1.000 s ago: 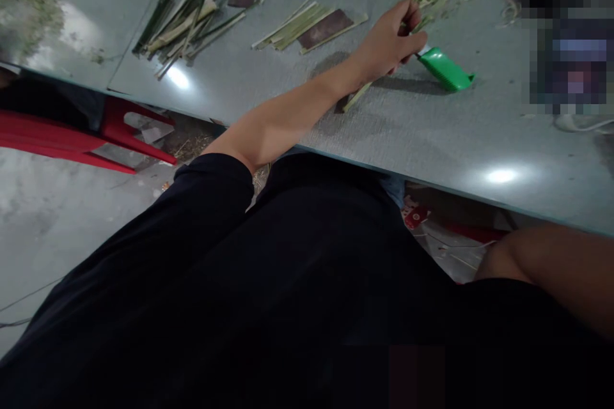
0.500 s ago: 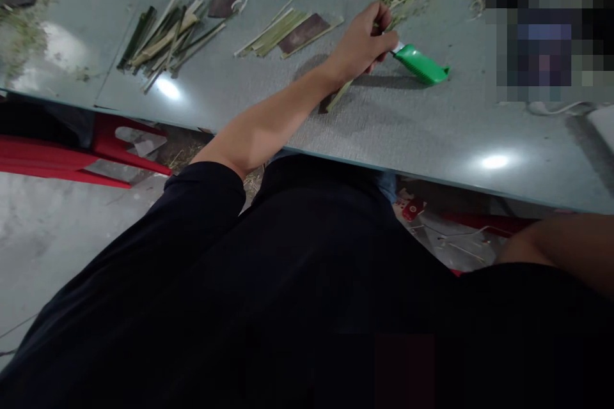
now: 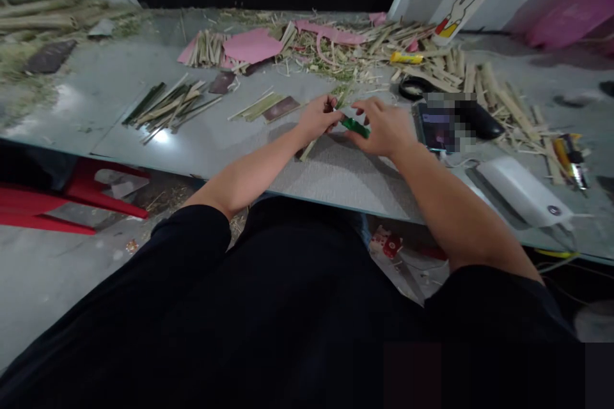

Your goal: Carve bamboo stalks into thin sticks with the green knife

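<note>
My left hand (image 3: 317,117) is closed around a thin pale-green strip (image 3: 307,150) that slants down toward the table's near edge. My right hand (image 3: 384,128) is on the green-handled tool (image 3: 355,126), its fingers curled over the handle; most of the tool is hidden under the hand. The two hands meet over the grey table (image 3: 336,172), a little past its front edge. The tool's blade is not visible.
Cut green and pale strips (image 3: 165,104) lie left, with a smaller bundle and a brown piece (image 3: 266,108) nearer. Pink sheets (image 3: 252,46) and scrap litter the back. A phone (image 3: 439,128), a black object (image 3: 480,120) and a white case (image 3: 522,190) sit right. A red stool (image 3: 71,195) stands below left.
The view has lifted to show the whole table. My right hand has come in from the lower right and taken hold of the green tool, which lay beside my left hand before.
</note>
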Tool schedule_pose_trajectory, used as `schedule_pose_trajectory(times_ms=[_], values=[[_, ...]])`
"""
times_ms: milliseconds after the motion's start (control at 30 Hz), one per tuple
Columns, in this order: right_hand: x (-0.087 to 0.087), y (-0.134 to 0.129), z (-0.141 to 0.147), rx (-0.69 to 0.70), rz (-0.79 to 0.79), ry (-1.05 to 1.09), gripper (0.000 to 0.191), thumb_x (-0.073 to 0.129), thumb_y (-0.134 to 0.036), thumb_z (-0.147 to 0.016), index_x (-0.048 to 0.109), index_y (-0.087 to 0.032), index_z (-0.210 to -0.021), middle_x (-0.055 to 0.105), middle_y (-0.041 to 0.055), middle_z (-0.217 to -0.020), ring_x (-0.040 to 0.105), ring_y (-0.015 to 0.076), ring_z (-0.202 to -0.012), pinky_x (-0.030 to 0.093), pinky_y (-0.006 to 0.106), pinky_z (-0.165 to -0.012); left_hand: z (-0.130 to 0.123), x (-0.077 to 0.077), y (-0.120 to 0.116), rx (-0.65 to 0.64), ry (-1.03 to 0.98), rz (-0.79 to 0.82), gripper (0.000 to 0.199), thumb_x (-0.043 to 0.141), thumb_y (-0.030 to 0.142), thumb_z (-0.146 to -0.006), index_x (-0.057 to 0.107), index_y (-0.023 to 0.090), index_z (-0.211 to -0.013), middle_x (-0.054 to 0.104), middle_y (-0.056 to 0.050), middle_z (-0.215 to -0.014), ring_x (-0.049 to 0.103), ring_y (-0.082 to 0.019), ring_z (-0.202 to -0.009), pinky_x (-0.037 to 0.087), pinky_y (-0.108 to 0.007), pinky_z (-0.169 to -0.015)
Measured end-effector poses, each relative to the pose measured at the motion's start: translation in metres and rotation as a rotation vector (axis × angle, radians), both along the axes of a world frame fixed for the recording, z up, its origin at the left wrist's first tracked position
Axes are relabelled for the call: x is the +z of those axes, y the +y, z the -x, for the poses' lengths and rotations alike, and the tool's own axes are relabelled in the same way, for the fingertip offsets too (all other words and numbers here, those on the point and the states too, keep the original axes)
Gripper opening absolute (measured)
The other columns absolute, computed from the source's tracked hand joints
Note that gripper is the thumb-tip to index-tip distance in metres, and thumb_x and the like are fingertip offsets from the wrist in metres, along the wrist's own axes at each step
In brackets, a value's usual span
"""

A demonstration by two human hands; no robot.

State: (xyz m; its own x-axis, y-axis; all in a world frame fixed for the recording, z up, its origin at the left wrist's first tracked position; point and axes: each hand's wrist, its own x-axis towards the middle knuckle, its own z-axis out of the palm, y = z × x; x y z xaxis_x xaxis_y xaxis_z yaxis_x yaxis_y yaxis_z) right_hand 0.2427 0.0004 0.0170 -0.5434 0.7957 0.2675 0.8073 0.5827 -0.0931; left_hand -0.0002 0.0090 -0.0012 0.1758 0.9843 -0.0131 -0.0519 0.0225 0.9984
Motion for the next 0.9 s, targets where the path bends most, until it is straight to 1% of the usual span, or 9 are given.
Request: schedule_pose_trajectory(times_ms=[33,100,200,300,367,533,700,800,900], values=[[-0.011,0.001,0.007,-0.030,0.042,-0.025,0.071,0.076,-0.053,-0.125,0.070,-0.016,-0.185,0.082,0.0307,-0.164,0.088,0.0546,-0.125,0.069,0.064,-0.105,0.001,0.001,0.000,-0.018,-0.009,0.005,0.047,0.077,-0.002,-0.117,0.050,0.030,-0.097,0.060,0.010,-0.063,0.047,-0.012,-0.057,0.031,-0.030,-0.061],[-0.028,0.002,0.017,-0.080,0.083,-0.038,0.062,0.073,-0.047,-0.124,0.074,-0.017,-0.178,0.087,0.0288,-0.156,0.088,0.0535,-0.124,0.068,0.060,-0.104,0.003,0.002,-0.001,-0.042,-0.032,0.026,0.045,0.079,-0.002,-0.118,0.052,0.029,-0.099,0.062,0.011,-0.064,0.050,-0.011,-0.058,0.033,-0.028,-0.062],[-0.037,0.004,0.021,-0.106,0.108,0.002,0.054,0.064,-0.042,-0.125,0.075,-0.016,-0.172,0.090,0.0283,-0.149,0.086,0.0537,-0.129,0.065,0.058,-0.104,0.003,0.000,-0.001,-0.042,-0.079,0.055,0.048,0.092,0.007,-0.114,0.052,0.029,-0.100,0.061,0.011,-0.064,0.051,-0.010,-0.056,0.033,-0.026,-0.061],[-0.035,0.005,0.021,-0.081,0.118,0.039,0.051,0.063,-0.039,-0.125,0.075,-0.019,-0.170,0.090,0.0265,-0.151,0.085,0.0527,-0.131,0.064,0.058,-0.105,0.002,-0.004,0.000,-0.047,-0.122,0.071,0.057,0.108,0.017,-0.105,0.052,0.029,-0.099,0.060,0.012,-0.064,0.050,-0.009,-0.053,0.031,-0.024,-0.057],[-0.033,0.005,0.022,-0.080,0.129,0.039,0.048,0.062,-0.040,-0.126,0.075,-0.021,-0.169,0.090,0.0249,-0.152,0.085,0.0512,-0.132,0.063,0.056,-0.106,0.002,-0.005,0.001,-0.052,-0.132,0.068,0.061,0.114,0.021,-0.101,0.053,0.028,-0.099,0.060,0.012,-0.065,0.050,-0.008,-0.052,0.031,-0.023,-0.055],[-0.031,0.003,0.025,-0.107,0.162,0.044,0.038,0.062,-0.038,-0.129,0.078,-0.022,-0.159,0.090,0.0235,-0.147,0.084,0.0493,-0.132,0.061,0.052,-0.106,0.002,-0.004,0.000,-0.074,-0.086,0.039,0.060,0.114,0.024,-0.103,0.054,0.027,-0.100,0.061,0.013,-0.068,0.053,-0.006,-0.054,0.033,-0.021,-0.055],[-0.025,-0.001,0.028,-0.146,0.157,0.009,0.032,0.062,-0.032,-0.128,0.082,-0.021,-0.150,0.090,0.0251,-0.145,0.083,0.0498,-0.131,0.059,0.051,-0.104,0.004,-0.005,-0.002,-0.140,-0.024,-0.033,0.060,0.117,0.025,-0.101,0.057,0.027,-0.102,0.064,0.012,-0.068,0.050,-0.007,-0.053,0.034,-0.024,-0.054],[-0.020,-0.003,0.032,-0.198,0.168,-0.025,0.031,0.065,-0.028,-0.126,0.084,-0.019,-0.149,0.090,0.0269,-0.144,0.084,0.0507,-0.129,0.059,0.051,-0.101,0.004,-0.008,0.000,-0.162,0.017,-0.046,0.065,0.120,0.026,-0.096,0.055,0.029,-0.103,0.061,0.013,-0.067,0.048,-0.007,-0.050,0.031,-0.025,-0.054],[-0.015,-0.006,0.037,-0.258,0.199,-0.072,0.032,0.068,-0.028,-0.127,0.087,-0.018,-0.150,0.090,0.0275,-0.145,0.085,0.0508,-0.129,0.059,0.050,-0.100,0.004,-0.014,0.004,-0.156,0.066,-0.066,0.066,0.117,0.029,-0.099,0.051,0.031,-0.105,0.055,0.015,-0.065,0.046,-0.009,-0.050,0.030,-0.026,-0.055]])
